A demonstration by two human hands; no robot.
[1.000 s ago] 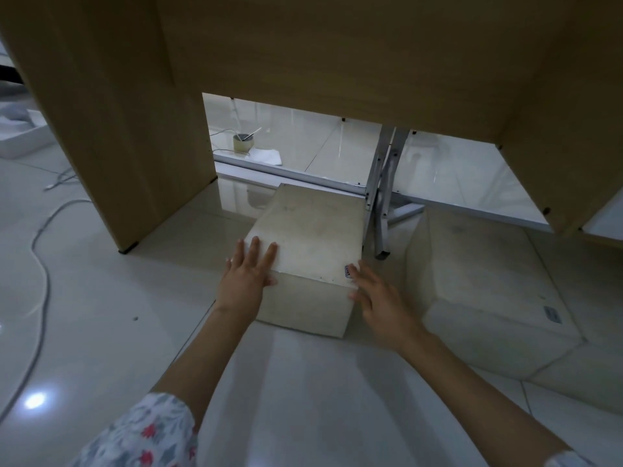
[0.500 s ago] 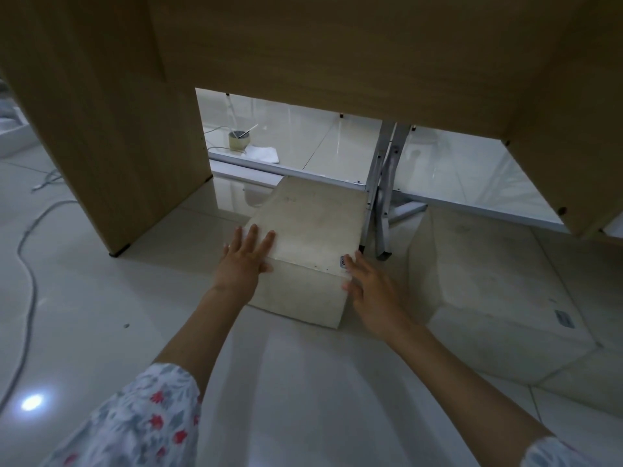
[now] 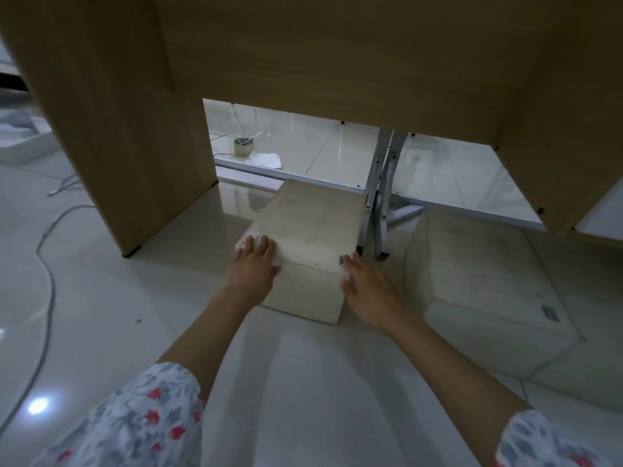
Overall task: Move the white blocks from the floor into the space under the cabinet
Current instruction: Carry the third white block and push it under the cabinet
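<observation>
A long white block (image 3: 313,227) lies on the tiled floor with its far end under the wooden cabinet (image 3: 323,59). My left hand (image 3: 253,267) rests flat on the block's near left top corner, fingers spread. At the near right corner my right hand (image 3: 365,288) presses against the block's end, fingers apart. A second, larger white block (image 3: 482,274) sits on the floor to the right, partly under the cabinet, untouched.
A metal folding leg (image 3: 377,200) stands right beside the block's right edge. The cabinet's left panel (image 3: 128,136) and right panel (image 3: 566,156) bound the opening. A tape roll (image 3: 243,147) and cloth lie behind. A white cable (image 3: 47,251) runs on the floor at left.
Both hands and the long block have slid forward, further under the cabinet. The second block has not moved.
</observation>
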